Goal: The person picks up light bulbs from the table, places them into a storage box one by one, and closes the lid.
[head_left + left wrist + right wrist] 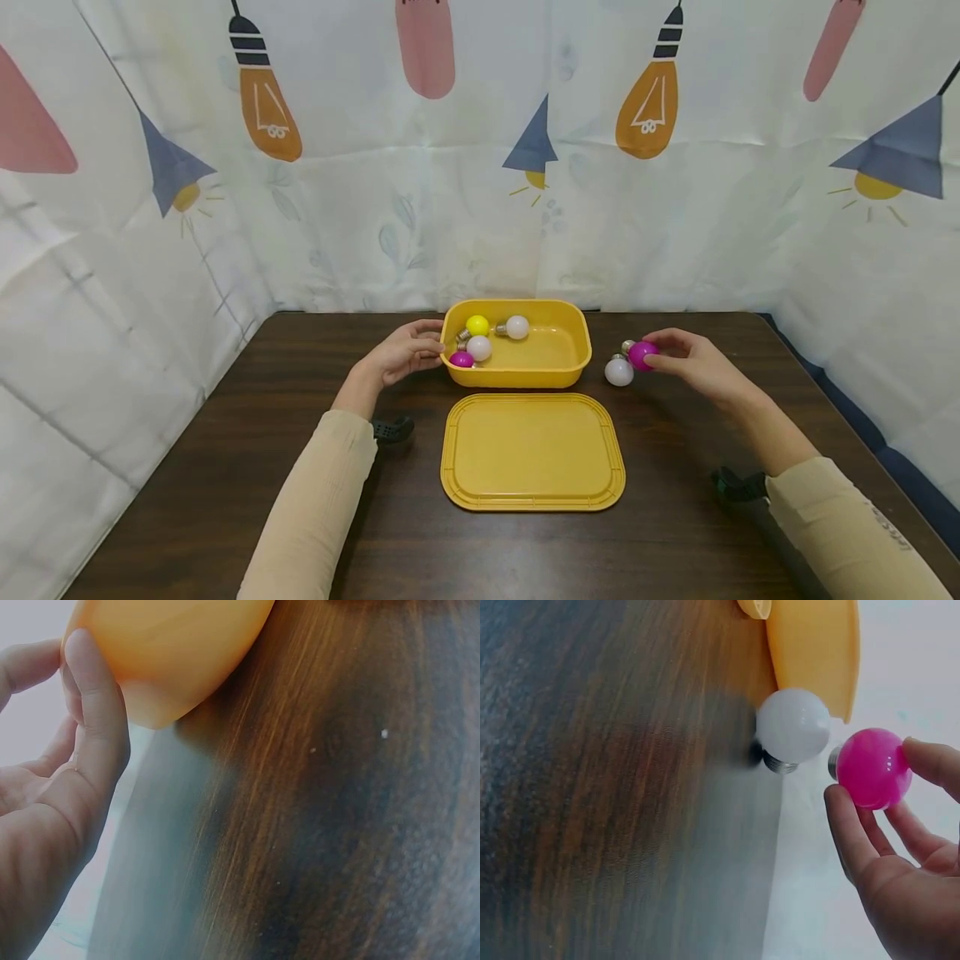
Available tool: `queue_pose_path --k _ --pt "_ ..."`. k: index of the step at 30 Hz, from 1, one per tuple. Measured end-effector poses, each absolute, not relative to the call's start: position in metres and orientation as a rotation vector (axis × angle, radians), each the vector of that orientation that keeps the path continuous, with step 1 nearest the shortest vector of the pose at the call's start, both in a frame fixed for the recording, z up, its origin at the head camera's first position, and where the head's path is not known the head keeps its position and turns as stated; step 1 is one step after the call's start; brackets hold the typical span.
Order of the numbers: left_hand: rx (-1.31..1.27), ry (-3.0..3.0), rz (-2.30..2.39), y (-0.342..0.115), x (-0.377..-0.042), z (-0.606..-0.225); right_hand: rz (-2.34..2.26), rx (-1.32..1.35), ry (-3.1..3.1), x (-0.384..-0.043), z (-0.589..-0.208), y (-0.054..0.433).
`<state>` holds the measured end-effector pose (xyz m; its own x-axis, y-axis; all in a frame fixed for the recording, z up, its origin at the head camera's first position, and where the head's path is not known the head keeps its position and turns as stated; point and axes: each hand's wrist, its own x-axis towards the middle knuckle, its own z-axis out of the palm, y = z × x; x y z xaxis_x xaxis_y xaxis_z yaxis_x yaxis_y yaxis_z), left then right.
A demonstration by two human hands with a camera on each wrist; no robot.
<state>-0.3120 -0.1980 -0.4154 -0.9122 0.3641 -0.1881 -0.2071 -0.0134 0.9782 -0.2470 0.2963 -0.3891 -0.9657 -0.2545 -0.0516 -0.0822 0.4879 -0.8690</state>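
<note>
In the head view, my right hand [693, 362] pinches a magenta light bulb [873, 768] between thumb and fingers, its metal base pointing away from the palm. Just beside it a white light bulb [618, 372] lies on the table. My left hand [405, 352] holds the left end wall of a yellow plastic box [555, 379], thumb against the outside in the left wrist view. Inside the box's left half are a yellow bulb [477, 326], a magenta bulb [462, 359], a white bulb [478, 348] and another white bulb [517, 327].
A flat yellow lid [533, 452] lies on the dark wooden table [450, 554] in front of the box. Behind the table hangs a pale printed curtain [465, 208]. Both forearms wear dark wrist straps [392, 429].
</note>
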Motion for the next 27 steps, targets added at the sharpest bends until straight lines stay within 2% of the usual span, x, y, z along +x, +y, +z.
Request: queue_pose_path --k 27 --pt "0.191 1.893 1.968 -0.199 -0.311 -0.415 -1.497 -0.38 2.543 -0.253 -0.369 0.281"
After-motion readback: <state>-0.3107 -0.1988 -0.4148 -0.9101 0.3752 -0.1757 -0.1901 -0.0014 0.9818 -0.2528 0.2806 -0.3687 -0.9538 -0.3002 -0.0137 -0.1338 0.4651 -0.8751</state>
